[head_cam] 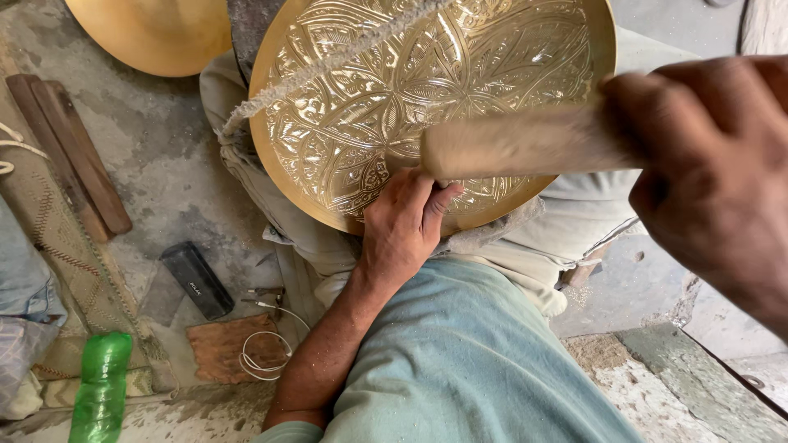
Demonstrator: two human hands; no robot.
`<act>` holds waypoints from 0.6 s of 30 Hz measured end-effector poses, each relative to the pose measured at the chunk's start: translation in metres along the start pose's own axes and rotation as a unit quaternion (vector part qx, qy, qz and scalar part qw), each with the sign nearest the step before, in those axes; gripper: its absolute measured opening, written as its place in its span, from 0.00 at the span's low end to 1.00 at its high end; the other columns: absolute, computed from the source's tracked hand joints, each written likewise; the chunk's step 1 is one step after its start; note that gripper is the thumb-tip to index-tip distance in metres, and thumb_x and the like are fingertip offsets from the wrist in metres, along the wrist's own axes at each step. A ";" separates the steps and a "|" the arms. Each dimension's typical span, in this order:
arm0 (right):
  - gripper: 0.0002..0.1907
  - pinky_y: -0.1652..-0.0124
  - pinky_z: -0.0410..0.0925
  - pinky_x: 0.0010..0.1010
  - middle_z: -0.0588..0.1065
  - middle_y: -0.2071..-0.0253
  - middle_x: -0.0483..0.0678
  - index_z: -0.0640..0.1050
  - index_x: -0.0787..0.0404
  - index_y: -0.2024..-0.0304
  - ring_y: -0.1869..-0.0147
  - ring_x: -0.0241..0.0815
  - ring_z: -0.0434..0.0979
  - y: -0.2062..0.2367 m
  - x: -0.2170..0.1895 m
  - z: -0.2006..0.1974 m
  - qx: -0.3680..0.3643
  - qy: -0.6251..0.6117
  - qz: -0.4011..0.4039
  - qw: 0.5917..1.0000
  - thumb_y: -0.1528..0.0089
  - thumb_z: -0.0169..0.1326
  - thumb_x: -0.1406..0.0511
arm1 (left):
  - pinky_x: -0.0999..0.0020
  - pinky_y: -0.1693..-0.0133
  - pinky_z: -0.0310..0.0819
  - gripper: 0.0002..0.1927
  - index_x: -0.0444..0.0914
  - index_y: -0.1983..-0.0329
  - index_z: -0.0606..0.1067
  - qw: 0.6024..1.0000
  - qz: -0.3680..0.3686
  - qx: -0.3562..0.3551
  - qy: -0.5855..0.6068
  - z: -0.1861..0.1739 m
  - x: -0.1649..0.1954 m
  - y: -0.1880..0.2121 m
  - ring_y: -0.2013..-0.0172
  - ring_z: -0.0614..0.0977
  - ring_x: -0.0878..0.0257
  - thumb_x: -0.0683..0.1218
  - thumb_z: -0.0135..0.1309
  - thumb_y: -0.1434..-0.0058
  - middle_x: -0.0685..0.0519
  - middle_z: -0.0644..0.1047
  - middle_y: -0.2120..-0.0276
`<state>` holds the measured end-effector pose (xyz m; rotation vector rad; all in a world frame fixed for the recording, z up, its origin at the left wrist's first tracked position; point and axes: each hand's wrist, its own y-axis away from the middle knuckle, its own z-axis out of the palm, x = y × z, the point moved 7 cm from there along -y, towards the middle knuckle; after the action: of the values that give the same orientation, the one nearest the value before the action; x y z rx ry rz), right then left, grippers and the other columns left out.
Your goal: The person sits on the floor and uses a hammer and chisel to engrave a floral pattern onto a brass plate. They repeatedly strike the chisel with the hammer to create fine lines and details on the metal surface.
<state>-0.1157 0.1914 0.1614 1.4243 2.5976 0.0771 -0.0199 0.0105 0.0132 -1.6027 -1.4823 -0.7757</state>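
A round brass tray with engraved floral patterns rests on my lap, held by a frayed rope stretched across it. My left hand presses on the tray's near rim, fingers pinched as if holding a small tool that I cannot make out. My right hand is raised close to the camera and grips a wooden mallet, blurred by motion, above the tray's lower right part.
Another plain brass dish lies at the top left. On the concrete floor are wooden sticks, a black rectangular device, a white cable on a brown pad, a green plastic bottle and a woven mat.
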 end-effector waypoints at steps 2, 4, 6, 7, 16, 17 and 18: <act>0.23 0.59 0.73 0.34 0.77 0.53 0.51 0.71 0.65 0.41 0.53 0.45 0.79 -0.001 0.009 0.005 -0.007 -0.173 0.087 0.981 0.39 0.57 0.74 | 0.62 0.59 0.81 0.11 0.39 0.49 0.72 1.000 0.003 0.006 0.006 -0.001 0.001 0.000 0.59 0.83 0.57 0.48 0.57 0.26 0.52 0.78 0.59; 0.22 0.57 0.74 0.38 0.78 0.56 0.53 0.74 0.65 0.44 0.54 0.48 0.80 -0.006 -0.002 0.004 -0.007 -0.007 -0.009 1.000 0.41 0.59 0.74 | 0.61 0.60 0.81 0.11 0.39 0.49 0.73 1.000 0.018 -0.002 -0.014 -0.001 0.003 -0.001 0.60 0.83 0.56 0.48 0.58 0.28 0.51 0.78 0.59; 0.22 0.56 0.74 0.42 0.78 0.57 0.59 0.76 0.69 0.46 0.55 0.53 0.79 -0.006 -0.007 0.002 0.002 0.058 -0.062 0.996 0.44 0.59 0.77 | 0.62 0.60 0.80 0.11 0.38 0.48 0.73 1.000 0.022 -0.001 -0.015 -0.002 0.005 -0.002 0.60 0.83 0.55 0.48 0.58 0.28 0.50 0.78 0.59; 0.22 0.57 0.73 0.41 0.77 0.57 0.62 0.75 0.73 0.46 0.55 0.55 0.78 -0.004 -0.002 -0.002 0.010 -0.044 -0.020 0.999 0.44 0.57 0.79 | 0.62 0.61 0.80 0.12 0.37 0.48 0.73 1.000 0.018 0.003 -0.004 -0.003 0.005 -0.003 0.60 0.83 0.56 0.48 0.58 0.28 0.50 0.78 0.59; 0.22 0.60 0.73 0.34 0.75 0.52 0.48 0.70 0.61 0.43 0.54 0.43 0.78 0.006 0.021 0.011 0.024 -0.166 0.124 0.978 0.40 0.57 0.72 | 0.61 0.62 0.79 0.12 0.38 0.48 0.72 1.000 -0.005 -0.001 -0.008 -0.004 0.003 -0.003 0.61 0.82 0.56 0.48 0.58 0.27 0.51 0.77 0.61; 0.24 0.59 0.73 0.34 0.75 0.51 0.47 0.70 0.59 0.42 0.53 0.42 0.78 0.012 0.026 0.018 0.011 -0.155 0.130 0.979 0.40 0.58 0.71 | 0.61 0.61 0.79 0.12 0.38 0.47 0.72 1.000 -0.006 0.000 0.001 -0.004 0.003 -0.004 0.61 0.83 0.56 0.48 0.57 0.27 0.51 0.78 0.60; 0.25 0.57 0.73 0.33 0.75 0.50 0.46 0.71 0.57 0.41 0.51 0.41 0.77 0.020 0.033 0.027 -0.002 -0.144 0.136 0.980 0.41 0.59 0.70 | 0.61 0.61 0.79 0.12 0.38 0.47 0.72 1.000 -0.002 -0.001 -0.002 -0.004 0.003 -0.004 0.60 0.83 0.56 0.48 0.57 0.27 0.50 0.78 0.60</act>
<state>-0.1115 0.2294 0.1334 1.6444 2.1629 -0.0829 -0.0232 0.0083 0.0187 -1.6043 -1.4888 -0.7775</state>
